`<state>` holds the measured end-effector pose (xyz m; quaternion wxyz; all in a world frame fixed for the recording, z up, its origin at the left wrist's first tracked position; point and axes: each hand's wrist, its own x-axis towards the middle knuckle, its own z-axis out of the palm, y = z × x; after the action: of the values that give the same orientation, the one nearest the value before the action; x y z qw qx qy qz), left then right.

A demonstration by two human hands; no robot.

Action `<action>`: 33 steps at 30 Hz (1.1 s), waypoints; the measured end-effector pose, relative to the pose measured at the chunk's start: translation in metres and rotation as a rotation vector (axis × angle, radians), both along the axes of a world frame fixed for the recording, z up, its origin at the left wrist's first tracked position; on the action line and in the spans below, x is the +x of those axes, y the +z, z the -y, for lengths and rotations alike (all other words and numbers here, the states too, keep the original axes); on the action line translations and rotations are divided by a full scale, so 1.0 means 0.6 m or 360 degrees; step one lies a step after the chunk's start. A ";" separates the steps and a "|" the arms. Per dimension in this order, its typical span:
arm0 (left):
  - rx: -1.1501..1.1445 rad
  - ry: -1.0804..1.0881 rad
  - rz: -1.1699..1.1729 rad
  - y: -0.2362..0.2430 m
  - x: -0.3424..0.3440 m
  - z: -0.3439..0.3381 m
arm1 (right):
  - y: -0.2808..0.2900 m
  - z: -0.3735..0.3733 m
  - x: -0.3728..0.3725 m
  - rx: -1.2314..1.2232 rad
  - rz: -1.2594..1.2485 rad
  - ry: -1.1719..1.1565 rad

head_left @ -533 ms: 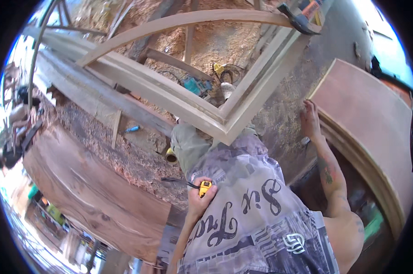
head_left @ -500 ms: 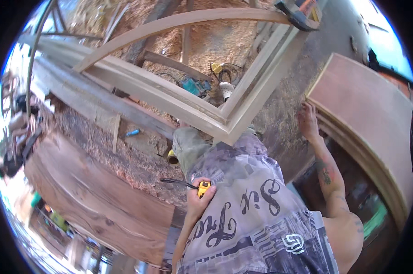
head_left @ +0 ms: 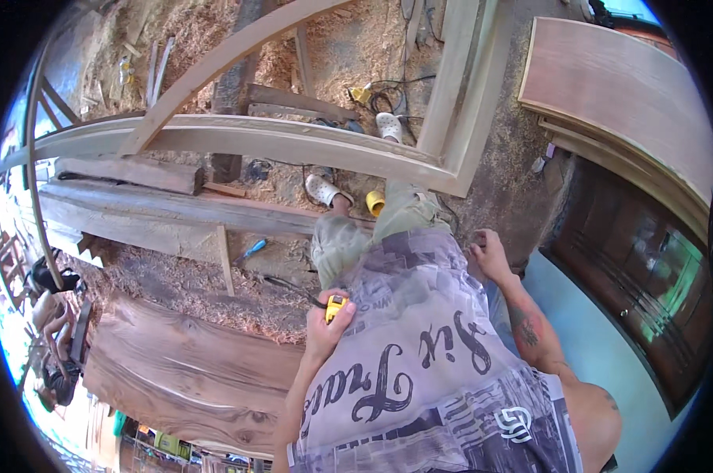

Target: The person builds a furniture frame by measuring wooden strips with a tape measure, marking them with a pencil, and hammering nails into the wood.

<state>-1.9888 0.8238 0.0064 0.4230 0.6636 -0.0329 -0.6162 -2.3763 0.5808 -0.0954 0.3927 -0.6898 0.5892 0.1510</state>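
Closed around a yellow tape measure (head_left: 337, 309), the left hand (head_left: 323, 331) rests by the left side of the person's grey shirt (head_left: 419, 315), and the thumb lies on the side next to the shirt. The tape measure's long way runs from the body toward the feet, with its far end leaning a little to the right. It is a chunky box, bright yellow with a black patch on top, and the hand hides part of it. A thin black strap (head_left: 293, 290) sticks out forward and to the left. The right hand (head_left: 489, 254) is loose on the other side of the shirt, fingers half bent, well apart from the tape measure. Past the hands are two legs in pale green pants (head_left: 408, 211), and the corner of a big wooden frame (head_left: 278, 147) is just in front of them. On the left lies a wide brown slab of wood (head_left: 191, 370). Between it and a long grey beam (head_left: 167, 206) is a strip of floor (head_left: 155, 268) with wood bits on it, which gives some room ahead of the left hand. A tool with a blue handle (head_left: 256, 247) lies there, near a thin stick (head_left: 226, 260). On the right, the edge of a dark wooden panel (head_left: 605, 256) is well apart from the right hand.
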 end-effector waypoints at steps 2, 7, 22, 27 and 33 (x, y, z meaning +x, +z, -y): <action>-0.0062 -0.0039 -0.0046 -0.008 0.013 0.011 | 0.015 0.013 0.030 -0.0357 0.0138 0.0008; -0.0087 -0.0302 0.0221 0.039 0.026 0.086 | 0.159 0.038 0.212 -0.0336 0.0465 0.0115; 0.0020 -0.0657 0.0919 0.127 0.044 0.173 | 0.305 0.086 0.552 0.0951 0.0969 0.0974; -0.0147 -0.0435 0.1110 0.095 0.120 0.115 | 0.335 0.125 0.641 0.1304 0.1042 0.0332; -0.0322 -0.0434 0.1000 0.020 0.316 -0.006 | 0.424 0.207 0.775 0.0286 0.1539 -0.0106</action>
<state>-1.7994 0.8274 0.0185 0.3697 0.7648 -0.3106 -0.4265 -1.9113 0.4567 0.1592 0.6837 -0.6252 0.3459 -0.1488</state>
